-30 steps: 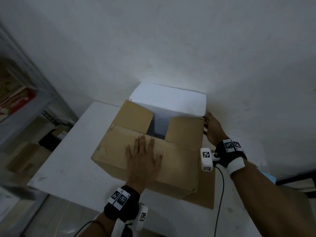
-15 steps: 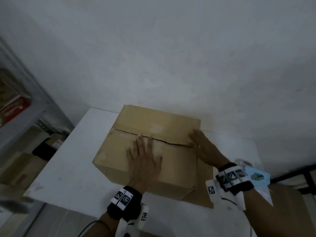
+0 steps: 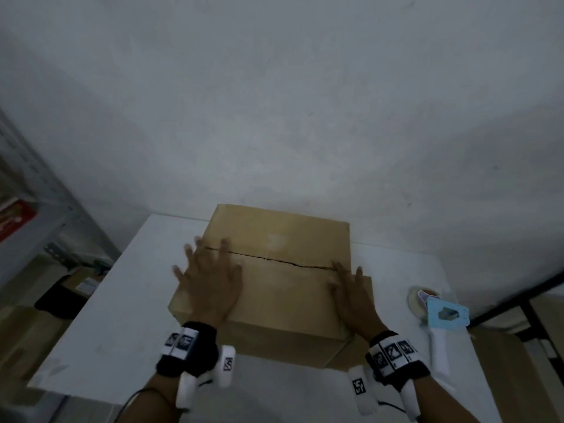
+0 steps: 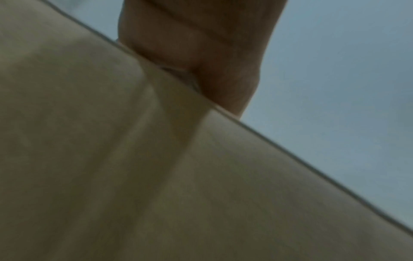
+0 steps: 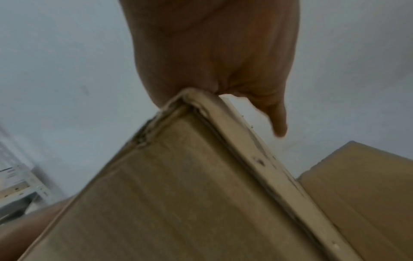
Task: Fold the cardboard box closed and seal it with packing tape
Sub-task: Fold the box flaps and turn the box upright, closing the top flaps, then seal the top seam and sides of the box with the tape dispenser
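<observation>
A brown cardboard box stands on the white table with its top flaps folded down; a thin dark seam runs across the top. My left hand lies flat with spread fingers on the left part of the top, fingertips at the seam. My right hand lies flat along the box's right top edge. The wrist views show each palm, left and right, pressing the cardboard edge. A tape dispenser with a blue plate and white handle lies on the table right of the box.
A flat cardboard sheet lies under the box's right side. A metal shelf with packages stands at the left, with boxes on the floor below. A white wall is close behind the table. More cardboard sits at the lower right.
The far white-lined flap came down and the top is closed. My right hand moved from the box's far right corner onto its right top edge. My left hand slid left.
</observation>
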